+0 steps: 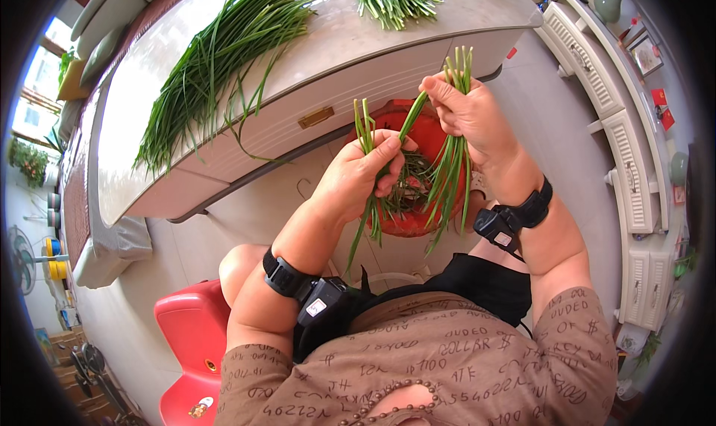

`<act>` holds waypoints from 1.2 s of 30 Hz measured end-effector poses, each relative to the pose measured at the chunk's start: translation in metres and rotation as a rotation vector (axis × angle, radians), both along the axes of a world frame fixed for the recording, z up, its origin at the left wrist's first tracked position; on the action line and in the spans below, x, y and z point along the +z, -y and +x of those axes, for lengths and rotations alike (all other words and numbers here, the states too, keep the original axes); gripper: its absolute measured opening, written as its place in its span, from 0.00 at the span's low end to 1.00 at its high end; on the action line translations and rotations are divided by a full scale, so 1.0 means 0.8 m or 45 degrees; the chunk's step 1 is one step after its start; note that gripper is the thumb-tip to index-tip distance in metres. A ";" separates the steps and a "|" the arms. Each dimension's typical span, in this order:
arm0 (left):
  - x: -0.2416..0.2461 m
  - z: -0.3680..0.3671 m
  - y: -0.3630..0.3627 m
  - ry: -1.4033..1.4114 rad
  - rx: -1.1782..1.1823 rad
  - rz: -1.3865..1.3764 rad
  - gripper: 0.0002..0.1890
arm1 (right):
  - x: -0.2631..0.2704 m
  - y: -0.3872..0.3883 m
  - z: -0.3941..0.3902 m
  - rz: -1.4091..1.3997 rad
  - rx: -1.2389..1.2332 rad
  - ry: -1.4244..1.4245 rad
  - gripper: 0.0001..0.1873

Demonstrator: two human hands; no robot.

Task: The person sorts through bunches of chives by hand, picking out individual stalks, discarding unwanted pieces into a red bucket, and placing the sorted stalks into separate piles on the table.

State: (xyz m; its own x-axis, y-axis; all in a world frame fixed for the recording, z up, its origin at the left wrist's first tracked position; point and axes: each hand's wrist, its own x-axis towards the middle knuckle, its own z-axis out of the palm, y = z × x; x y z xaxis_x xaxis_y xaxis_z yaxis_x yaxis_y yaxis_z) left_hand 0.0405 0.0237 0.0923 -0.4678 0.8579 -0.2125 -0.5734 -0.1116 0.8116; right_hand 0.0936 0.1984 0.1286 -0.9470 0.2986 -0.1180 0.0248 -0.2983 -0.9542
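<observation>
Green leafy stalks that look like garlic chives hang from my right hand, their pale cut ends pointing up above the fingers. My left hand grips a smaller bunch, its ends upright and its leaves drooping below the palm. A few stalks slant between the two hands. Beneath them, a red basin on the floor holds tangled green and dry scraps. A large pile of the same greens lies on the table at the upper left, and a smaller bunch rests at the back.
The pale table spans the top, its drawer front facing me and some leaves hanging over the edge. A red plastic chair stands at lower left. White cabinets line the right side. Black straps with small devices sit on both forearms.
</observation>
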 end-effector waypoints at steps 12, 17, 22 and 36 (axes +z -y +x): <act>-0.016 -0.008 0.008 0.041 -0.092 -0.055 0.10 | 0.017 -0.104 -0.002 0.068 -0.573 -0.349 0.12; -0.021 -0.012 0.013 0.016 -0.108 -0.058 0.09 | 0.028 -0.131 0.008 0.061 -0.716 -0.413 0.12; -0.030 -0.020 -0.001 0.268 0.538 0.096 0.08 | 0.029 -0.108 0.010 0.037 -0.713 -0.450 0.12; -0.023 0.000 -0.015 -0.099 0.159 -0.204 0.18 | 0.012 -0.052 0.013 -0.172 0.148 -0.257 0.13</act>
